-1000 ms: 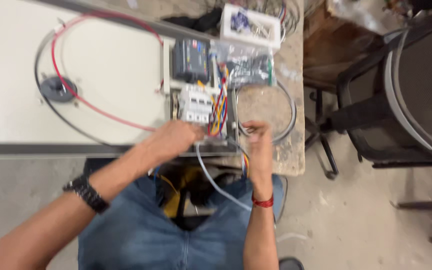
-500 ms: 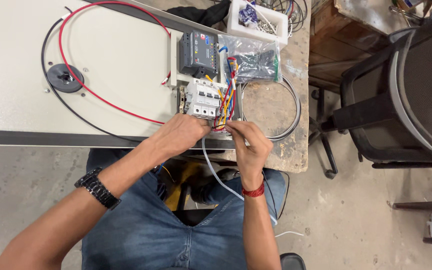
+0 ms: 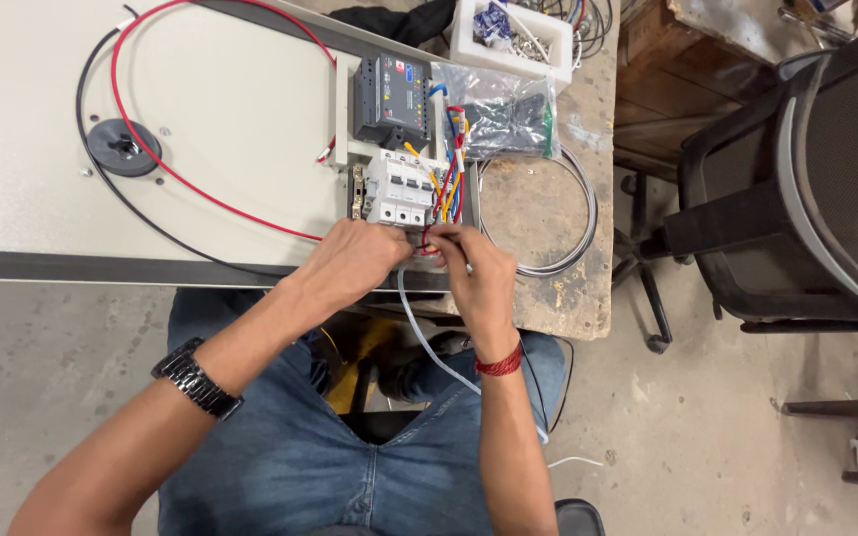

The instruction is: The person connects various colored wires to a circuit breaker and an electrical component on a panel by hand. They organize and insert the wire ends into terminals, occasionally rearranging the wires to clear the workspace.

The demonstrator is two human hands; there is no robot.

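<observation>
Both hands meet at the breaker's [image 3: 401,189] 6 o'clock edge. Right hand [image 3: 479,278] pinches the wires [image 3: 449,189], which run toward 12; left hand [image 3: 355,260] is curled, grip hidden.

- My left hand [image 3: 355,260] covers the near edge of the white breaker block [image 3: 404,189]; I cannot see what its fingertips grip.
- My right hand [image 3: 477,281] hides the lower ends of the coloured wire bundle [image 3: 449,184]; which wire it pinches is too small to tell.
- The pale cable [image 3: 424,333] runs out of sight between my legs.
- The white tray [image 3: 513,35] is cut off by the top edge; its contents are indistinct.
- The black chair [image 3: 806,169] is cut off at the right edge.
</observation>
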